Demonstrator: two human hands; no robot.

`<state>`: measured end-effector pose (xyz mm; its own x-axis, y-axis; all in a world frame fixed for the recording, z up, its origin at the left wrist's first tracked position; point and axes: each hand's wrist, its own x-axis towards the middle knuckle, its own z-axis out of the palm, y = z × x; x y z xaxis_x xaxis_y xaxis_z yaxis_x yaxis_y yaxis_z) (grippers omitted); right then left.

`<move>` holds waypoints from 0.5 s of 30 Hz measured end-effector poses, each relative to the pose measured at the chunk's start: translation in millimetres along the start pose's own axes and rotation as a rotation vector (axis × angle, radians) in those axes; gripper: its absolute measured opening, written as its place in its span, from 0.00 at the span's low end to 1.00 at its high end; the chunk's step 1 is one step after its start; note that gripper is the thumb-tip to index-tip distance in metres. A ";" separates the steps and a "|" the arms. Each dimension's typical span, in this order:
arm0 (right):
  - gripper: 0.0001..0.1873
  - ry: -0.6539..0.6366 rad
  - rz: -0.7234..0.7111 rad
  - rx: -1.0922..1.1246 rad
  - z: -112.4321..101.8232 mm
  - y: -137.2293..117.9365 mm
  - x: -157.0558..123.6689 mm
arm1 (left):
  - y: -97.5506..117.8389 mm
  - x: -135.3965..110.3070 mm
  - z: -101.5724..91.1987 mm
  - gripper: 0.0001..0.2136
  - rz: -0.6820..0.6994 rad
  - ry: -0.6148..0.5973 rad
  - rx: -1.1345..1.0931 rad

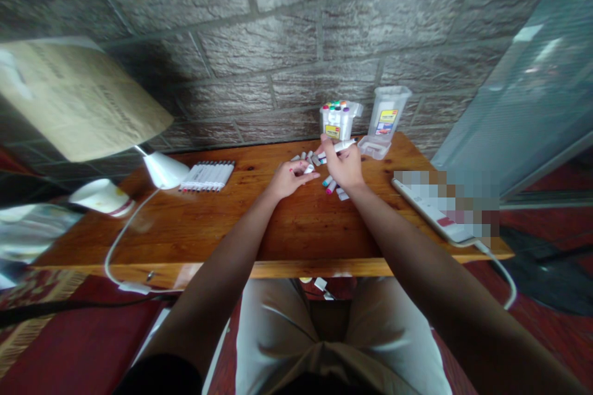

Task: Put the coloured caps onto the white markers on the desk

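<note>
My right hand [343,165] is closed around a white marker [341,146], lifted just above the wooden table [208,228]. My left hand [291,178] lies beside it, its fingers curled onto a small marker cap or marker [309,168] on the table. Several loose markers [330,184] lie scattered around both hands. Behind them stands a clear marker box [338,120] holding upright markers with coloured caps. Its clear lid [384,120] stands open to the right.
A row of white markers [207,176] lies at the left of the table next to a white desk lamp [160,168] with a cord. A white power strip [433,213] lies at the right edge. A stone wall is behind.
</note>
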<state>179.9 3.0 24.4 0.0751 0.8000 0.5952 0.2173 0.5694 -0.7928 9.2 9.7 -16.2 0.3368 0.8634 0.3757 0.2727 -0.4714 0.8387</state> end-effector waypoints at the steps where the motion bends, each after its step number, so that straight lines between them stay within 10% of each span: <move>1: 0.29 0.005 0.002 0.009 0.0 -0.8 -0.4 | -1.2 0.1 0.1 0.18 0.000 0.003 0.001; 15: 0.30 -0.163 0.034 -0.022 5.7 0.9 -5.0 | 4.4 -1.2 -4.5 0.17 -0.011 -0.026 0.050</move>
<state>174.1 0.6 19.9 -0.0761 0.8399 0.5374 0.2386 0.5387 -0.8080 5.9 7.4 -11.2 0.3568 0.8639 0.3555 0.3214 -0.4709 0.8216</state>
